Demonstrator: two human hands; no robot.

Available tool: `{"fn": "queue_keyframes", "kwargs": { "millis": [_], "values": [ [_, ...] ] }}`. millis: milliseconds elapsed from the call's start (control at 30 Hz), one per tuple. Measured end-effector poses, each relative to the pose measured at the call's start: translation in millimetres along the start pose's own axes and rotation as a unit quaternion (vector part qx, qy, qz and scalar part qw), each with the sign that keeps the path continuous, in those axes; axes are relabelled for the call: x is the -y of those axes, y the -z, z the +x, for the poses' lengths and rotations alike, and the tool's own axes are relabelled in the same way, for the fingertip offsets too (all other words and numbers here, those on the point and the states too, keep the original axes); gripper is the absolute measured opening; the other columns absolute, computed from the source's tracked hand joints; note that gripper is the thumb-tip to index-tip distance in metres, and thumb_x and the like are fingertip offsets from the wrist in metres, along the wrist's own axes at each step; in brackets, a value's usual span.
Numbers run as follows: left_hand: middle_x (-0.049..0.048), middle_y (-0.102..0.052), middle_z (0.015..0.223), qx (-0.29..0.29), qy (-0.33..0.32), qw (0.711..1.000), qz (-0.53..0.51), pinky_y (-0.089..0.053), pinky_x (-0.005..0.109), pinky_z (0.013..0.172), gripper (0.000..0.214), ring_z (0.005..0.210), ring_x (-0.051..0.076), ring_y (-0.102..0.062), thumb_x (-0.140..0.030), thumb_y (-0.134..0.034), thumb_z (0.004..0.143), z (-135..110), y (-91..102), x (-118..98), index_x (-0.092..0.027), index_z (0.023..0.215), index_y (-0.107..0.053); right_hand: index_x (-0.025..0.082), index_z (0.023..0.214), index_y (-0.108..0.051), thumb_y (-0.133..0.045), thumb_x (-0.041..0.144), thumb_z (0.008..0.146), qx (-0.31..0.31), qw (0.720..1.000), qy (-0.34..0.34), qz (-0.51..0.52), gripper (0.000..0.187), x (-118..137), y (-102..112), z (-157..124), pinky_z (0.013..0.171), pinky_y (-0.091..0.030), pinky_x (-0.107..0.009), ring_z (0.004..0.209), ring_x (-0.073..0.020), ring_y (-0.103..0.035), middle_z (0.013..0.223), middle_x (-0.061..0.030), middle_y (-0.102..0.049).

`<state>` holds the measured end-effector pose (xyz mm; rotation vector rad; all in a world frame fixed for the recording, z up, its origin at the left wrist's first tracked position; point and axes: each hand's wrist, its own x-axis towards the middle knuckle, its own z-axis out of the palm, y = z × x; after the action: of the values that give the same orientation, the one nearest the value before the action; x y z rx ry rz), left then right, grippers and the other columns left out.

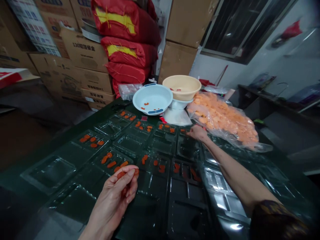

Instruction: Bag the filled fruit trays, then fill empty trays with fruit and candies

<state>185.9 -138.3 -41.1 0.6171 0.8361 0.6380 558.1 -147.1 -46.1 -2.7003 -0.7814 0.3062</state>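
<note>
My left hand (pixel 119 190) hovers near the front of the table, fingers pinched on a few small orange pieces (pixel 121 174). Rows of clear plastic compartment trays (pixel 130 143) cover the dark table, many compartments holding orange pieces (pixel 113 161). My right hand (pixel 198 132) reaches far across to a tray at the back, next to a clear bag of pale orange slices (pixel 225 118); its fingers are curled down, and what they hold is hidden.
A light blue bowl (pixel 152 98) with a few orange bits and a beige bowl (pixel 181 87) stacked on a white one stand at the back. Cardboard boxes (pixel 82 53) and red sacks (pixel 127 50) are piled behind. A dark window (pixel 240 26) is at right.
</note>
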Motion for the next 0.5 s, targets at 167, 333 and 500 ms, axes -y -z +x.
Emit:
{"fn": "queue_keyframes", "kwargs": {
  "millis": [167, 333, 500],
  "values": [
    [-0.0036, -0.049, 0.057, 0.025, -0.024, 0.999, 0.02, -0.022, 0.016, 0.036, 0.027, 0.041, 0.003, -0.033, -0.034, -0.075, 0.064, -1, -3.7, 3, -0.014, 0.076, -0.062, 0.015, 0.061, -0.059, -0.066, 0.018, 0.069, 0.009, 0.989, 0.007, 0.146, 0.012, 21, 8, -21, 0.071, -0.043, -0.029, 0.083, -0.0217, -0.061, 0.066, -0.0047, -0.062],
    [-0.0036, -0.048, 0.055, 0.033, -0.166, 0.96, 0.223, -0.026, 0.018, 0.04, 0.024, 0.043, 0.006, -0.037, -0.037, -0.065, 0.074, -5, -26.3, -2, -0.015, 0.081, -0.062, 0.017, 0.095, -0.058, -0.029, 0.038, 0.094, 0.105, 0.922, 0.021, 0.372, 0.036, 64, 2, -123, 0.066, -0.048, -0.027, 0.073, -0.0141, -0.063, 0.078, -0.0052, -0.065],
    [0.0011, -0.058, 0.076, 0.064, -0.412, 0.806, 0.42, -0.041, 0.023, 0.058, 0.012, 0.063, 0.011, -0.052, -0.026, -0.052, 0.083, -8, -58.9, 4, -0.017, 0.083, -0.06, 0.018, 0.078, -0.055, -0.03, 0.044, 0.092, 0.428, 0.555, -0.129, 0.702, 0.038, 90, -5, -232, 0.068, -0.049, -0.034, 0.062, -0.0167, -0.061, 0.063, -0.0017, -0.061]
  ]
}}
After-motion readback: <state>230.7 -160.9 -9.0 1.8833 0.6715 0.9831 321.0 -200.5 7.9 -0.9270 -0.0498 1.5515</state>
